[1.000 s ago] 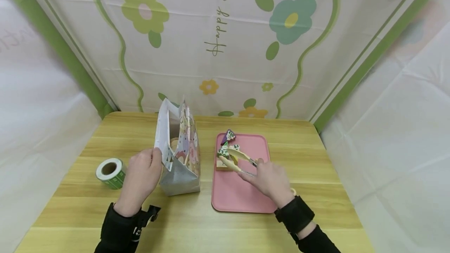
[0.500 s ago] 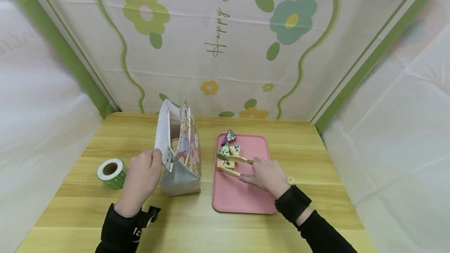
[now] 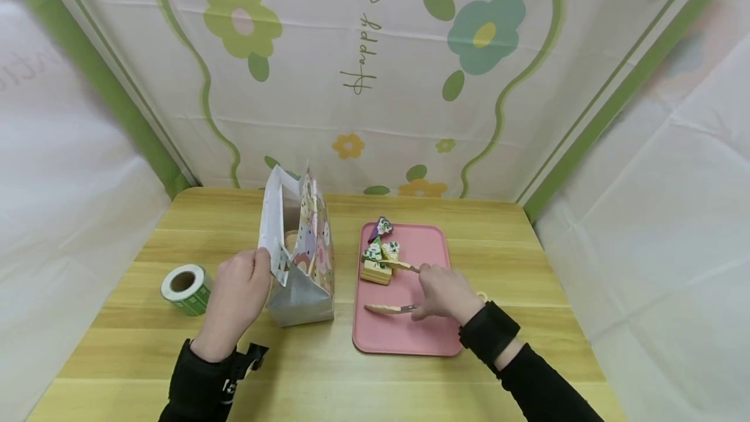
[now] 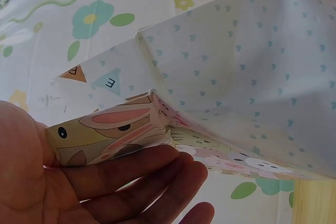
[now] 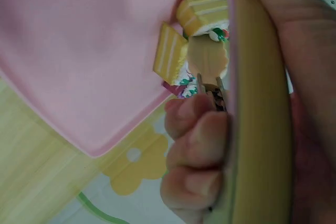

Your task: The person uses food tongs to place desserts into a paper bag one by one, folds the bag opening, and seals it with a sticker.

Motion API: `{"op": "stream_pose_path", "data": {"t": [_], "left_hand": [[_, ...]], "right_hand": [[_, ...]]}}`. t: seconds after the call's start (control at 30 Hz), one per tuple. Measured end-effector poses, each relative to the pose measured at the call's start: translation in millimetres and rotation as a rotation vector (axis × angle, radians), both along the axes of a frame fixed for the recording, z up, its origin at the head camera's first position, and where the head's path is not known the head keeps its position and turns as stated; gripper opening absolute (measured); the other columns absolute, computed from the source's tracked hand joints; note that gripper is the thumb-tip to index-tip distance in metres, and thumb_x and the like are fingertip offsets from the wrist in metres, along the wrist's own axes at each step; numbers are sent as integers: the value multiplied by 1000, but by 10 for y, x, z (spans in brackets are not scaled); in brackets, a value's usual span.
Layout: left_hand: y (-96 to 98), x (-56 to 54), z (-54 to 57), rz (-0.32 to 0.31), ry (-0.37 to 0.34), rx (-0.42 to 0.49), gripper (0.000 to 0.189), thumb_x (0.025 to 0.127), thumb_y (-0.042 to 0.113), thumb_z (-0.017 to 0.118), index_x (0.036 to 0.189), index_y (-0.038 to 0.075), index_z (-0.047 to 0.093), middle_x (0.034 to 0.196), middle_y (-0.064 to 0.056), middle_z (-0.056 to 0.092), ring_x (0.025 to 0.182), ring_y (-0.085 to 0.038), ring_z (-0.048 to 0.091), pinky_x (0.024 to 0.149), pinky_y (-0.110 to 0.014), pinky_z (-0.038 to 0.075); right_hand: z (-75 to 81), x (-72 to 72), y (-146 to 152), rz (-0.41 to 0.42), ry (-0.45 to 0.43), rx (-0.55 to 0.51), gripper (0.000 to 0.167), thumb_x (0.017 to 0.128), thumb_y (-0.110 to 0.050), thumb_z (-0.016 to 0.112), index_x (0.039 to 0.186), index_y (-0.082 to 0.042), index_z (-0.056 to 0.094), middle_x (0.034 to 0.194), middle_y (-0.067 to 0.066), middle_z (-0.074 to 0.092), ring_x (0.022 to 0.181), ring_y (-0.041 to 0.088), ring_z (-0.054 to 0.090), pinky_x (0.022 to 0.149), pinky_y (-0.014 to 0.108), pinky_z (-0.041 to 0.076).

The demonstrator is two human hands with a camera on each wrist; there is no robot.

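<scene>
My left hand [image 3: 237, 288] pinches the near rim of a patterned paper gift bag [image 3: 316, 266], which stands upright with its mouth open. Something light brown [image 3: 290, 238] shows inside it. In the left wrist view, the fingers [image 4: 142, 169] lie against the bag's animal-printed edge. My right hand [image 3: 448, 295] grips cream-tipped tongs [image 3: 389, 309], their two arms spread wide over a pink tray [image 3: 404, 337]. One tip overlaps a yellow layered cake slice [image 3: 375, 273]; the other is nearer me. Behind that slice sit more small decorated slices, one of them purple [image 3: 381, 229].
A roll of green-and-white labels [image 3: 190, 292] lies on the wooden table [image 3: 305, 376], left of my left hand. A flower-printed cloth [image 3: 398, 83] hangs behind the table, with white cloth on both sides.
The tongs have spread apart, one tip moving toward me. The yellow slice now sits turned at an angle on the tray. My left hand and the bag have stayed put.
</scene>
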State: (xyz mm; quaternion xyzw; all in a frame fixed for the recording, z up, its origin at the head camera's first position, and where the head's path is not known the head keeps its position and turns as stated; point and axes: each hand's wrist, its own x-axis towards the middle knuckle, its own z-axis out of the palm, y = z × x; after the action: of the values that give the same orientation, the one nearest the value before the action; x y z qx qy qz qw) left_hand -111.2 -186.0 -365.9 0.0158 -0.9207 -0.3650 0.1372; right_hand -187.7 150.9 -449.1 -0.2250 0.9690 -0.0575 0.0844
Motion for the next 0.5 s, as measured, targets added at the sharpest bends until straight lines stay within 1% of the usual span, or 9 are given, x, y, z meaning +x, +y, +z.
{"op": "stream_pose_path", "data": {"t": [0.1,0.23,0.33,0.47,0.5], "left_hand": [[2,6,9,0,3,-4,50,106,23,22,61,9,38,57,-7,35,48,-18,30,48,-32,28],[7,5,9,-1,2,-3,50,106,22,22,61,8,38,56,-8,35,48,-18,29,48,-33,28],[10,4,9,-2,0,-3,49,106,22,22,62,8,38,57,-8,35,48,-19,29,49,-33,28],[16,4,15,-4,-6,-1,50,106,23,22,62,8,38,57,-8,35,48,-19,29,49,-33,27],[18,4,18,-5,-9,1,50,106,23,22,62,8,37,57,-8,34,48,-19,29,49,-33,27]], "right_hand": [[23,5,4,11,3,-2,59,62,-45,90,87,-6,54,68,2,48,57,17,46,49,34,41],[17,-12,17,22,54,26,56,71,-49,84,88,-5,55,66,1,47,54,16,45,47,34,40],[0,-19,38,19,81,44,59,77,-54,78,95,-3,56,64,-1,47,51,15,45,47,34,39],[-23,-27,66,-6,68,27,65,82,-58,73,107,0,57,62,-2,48,49,13,44,47,32,38],[-24,-27,71,-10,67,20,65,82,-58,72,108,0,57,62,-2,47,48,13,44,47,32,38]]}}
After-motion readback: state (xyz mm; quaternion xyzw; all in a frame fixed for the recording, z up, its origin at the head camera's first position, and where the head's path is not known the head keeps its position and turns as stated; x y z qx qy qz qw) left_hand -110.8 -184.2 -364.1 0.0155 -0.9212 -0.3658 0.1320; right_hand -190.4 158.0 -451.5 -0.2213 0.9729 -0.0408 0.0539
